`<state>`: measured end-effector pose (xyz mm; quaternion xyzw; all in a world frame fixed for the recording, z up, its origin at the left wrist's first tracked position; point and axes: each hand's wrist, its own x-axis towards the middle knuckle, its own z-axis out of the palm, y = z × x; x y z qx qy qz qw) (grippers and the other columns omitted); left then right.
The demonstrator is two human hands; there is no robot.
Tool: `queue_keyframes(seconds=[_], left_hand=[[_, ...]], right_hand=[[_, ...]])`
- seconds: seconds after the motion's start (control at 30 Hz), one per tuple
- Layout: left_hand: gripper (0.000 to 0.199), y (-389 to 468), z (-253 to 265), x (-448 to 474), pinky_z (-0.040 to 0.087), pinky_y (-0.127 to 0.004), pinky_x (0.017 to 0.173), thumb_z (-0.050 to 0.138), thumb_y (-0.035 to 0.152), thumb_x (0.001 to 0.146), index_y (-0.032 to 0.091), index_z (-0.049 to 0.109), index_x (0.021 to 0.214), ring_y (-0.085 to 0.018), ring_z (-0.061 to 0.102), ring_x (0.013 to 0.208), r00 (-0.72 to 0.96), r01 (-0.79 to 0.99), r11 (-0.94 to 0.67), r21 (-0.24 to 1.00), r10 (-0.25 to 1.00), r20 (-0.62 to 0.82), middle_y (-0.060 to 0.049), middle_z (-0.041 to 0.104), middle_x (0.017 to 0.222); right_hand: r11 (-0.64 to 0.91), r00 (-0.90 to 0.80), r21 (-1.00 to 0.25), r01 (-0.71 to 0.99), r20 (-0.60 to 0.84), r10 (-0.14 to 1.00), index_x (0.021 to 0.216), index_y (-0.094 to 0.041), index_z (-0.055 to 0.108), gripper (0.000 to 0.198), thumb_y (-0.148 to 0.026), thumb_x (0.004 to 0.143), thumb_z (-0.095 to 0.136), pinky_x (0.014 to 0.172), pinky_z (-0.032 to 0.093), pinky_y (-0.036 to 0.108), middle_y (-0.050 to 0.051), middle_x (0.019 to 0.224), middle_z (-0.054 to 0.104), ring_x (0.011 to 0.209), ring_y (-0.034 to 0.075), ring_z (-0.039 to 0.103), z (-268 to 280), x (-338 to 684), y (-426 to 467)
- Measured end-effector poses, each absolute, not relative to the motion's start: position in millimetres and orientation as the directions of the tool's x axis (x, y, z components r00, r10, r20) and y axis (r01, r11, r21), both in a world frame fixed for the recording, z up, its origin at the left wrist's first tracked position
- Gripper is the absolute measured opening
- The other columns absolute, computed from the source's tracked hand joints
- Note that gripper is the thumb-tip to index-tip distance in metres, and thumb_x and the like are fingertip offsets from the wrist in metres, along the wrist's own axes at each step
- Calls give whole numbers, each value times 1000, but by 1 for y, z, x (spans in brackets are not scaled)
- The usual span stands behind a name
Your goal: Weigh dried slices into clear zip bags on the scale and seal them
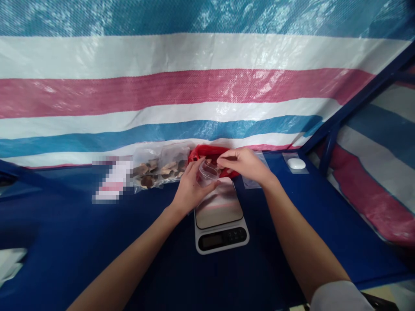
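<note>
My left hand point(193, 188) is closed round a clear plastic cup point(209, 171), tilted over the far end of a kitchen scale point(220, 211). Close beside the cup's rim, my right hand point(244, 163) has its thumb and fingers pinched together. Whatever is between those fingertips is too small to make out. Behind both hands lies an opened red plastic bag point(207, 150); its contents are mostly hidden by my hands. The scale has a shiny plate and a dark display on which I can read no number.
Clear bags of brown, curled dried pieces point(149, 170) lie left of the red bag. A flat clear bag point(254, 181) is to the right, then a white oval object point(296, 163) on a small bag. Striped sheeting point(194, 88) rises behind the blue table point(155, 259).
</note>
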<state>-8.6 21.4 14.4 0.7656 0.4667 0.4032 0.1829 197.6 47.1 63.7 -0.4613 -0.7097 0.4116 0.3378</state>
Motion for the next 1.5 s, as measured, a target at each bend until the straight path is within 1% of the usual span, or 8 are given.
queue_keyframes(seconds=[0.13, 0.4, 0.5, 0.7, 0.93, 1.1, 1.3, 1.5], left_hand=[[77, 22, 12, -8, 48, -50, 106, 81, 43, 74, 20, 50, 141, -33, 58, 127, 251, 599, -486, 637, 868, 428, -16, 62, 134], [80, 26, 5, -13, 49, -53, 104, 80, 40, 75, 18, 46, 145, -34, 60, 121, 316, 614, -548, 568, 830, 460, -16, 63, 132], [81, 28, 4, -15, 49, -54, 104, 81, 39, 76, 17, 45, 145, -34, 60, 120, 341, 616, -570, 544, 815, 468, -17, 63, 132], [84, 25, 9, -14, 47, -54, 106, 83, 44, 74, 20, 46, 144, -34, 58, 125, 330, 605, -573, 552, 812, 481, -15, 62, 136], [66, 24, 11, -15, 50, -51, 104, 79, 44, 78, 20, 54, 135, -31, 61, 122, 252, 591, -542, 598, 828, 501, -14, 66, 128], [67, 24, 11, -15, 50, -51, 105, 79, 47, 79, 20, 54, 135, -31, 61, 122, 272, 578, -581, 573, 799, 536, -14, 67, 129], [69, 25, 12, -14, 50, -50, 104, 81, 51, 75, 20, 57, 132, -31, 63, 119, 256, 524, -569, 634, 815, 520, -14, 68, 126], [63, 23, 16, -12, 51, -48, 103, 79, 52, 77, 19, 60, 127, -30, 65, 116, 207, 480, -513, 712, 855, 476, -13, 69, 123]], right_hand=[[327, -357, -869, 372, 191, 914, 92, -20, 78, 23, -39, 88, 65, 72, 53, 27, 3, 88, 76, 80, 18, 69, 70, 187, 38], [493, -500, -723, 484, 234, 834, 80, -20, 79, 19, -34, 87, 68, 64, 43, 27, -1, 70, 69, 63, 13, 58, 60, 171, 40], [477, -505, -766, 432, 233, 831, 80, -18, 79, 18, -27, 87, 66, 64, 43, 26, 0, 70, 70, 64, 12, 58, 57, 172, 41], [407, -483, -855, 321, 221, 847, 87, -17, 79, 19, -32, 86, 68, 69, 51, 27, 3, 83, 76, 72, 15, 65, 54, 169, 40], [338, -395, -883, 326, 197, 897, 93, -18, 79, 24, -39, 86, 69, 72, 54, 29, 3, 87, 78, 80, 18, 70, 57, 178, 43], [334, -273, -810, 482, 223, 936, 93, -21, 80, 18, -35, 86, 70, 75, 53, 28, 3, 88, 79, 82, 18, 71, 56, 184, 47], [393, -380, -718, 575, 191, 905, 86, -20, 80, 16, -30, 87, 67, 68, 46, 25, 2, 81, 77, 72, 14, 66, 51, 179, 49], [358, -356, -744, 563, 172, 918, 84, -20, 80, 16, -29, 86, 67, 68, 46, 26, 2, 80, 77, 73, 15, 65, 48, 178, 51]])
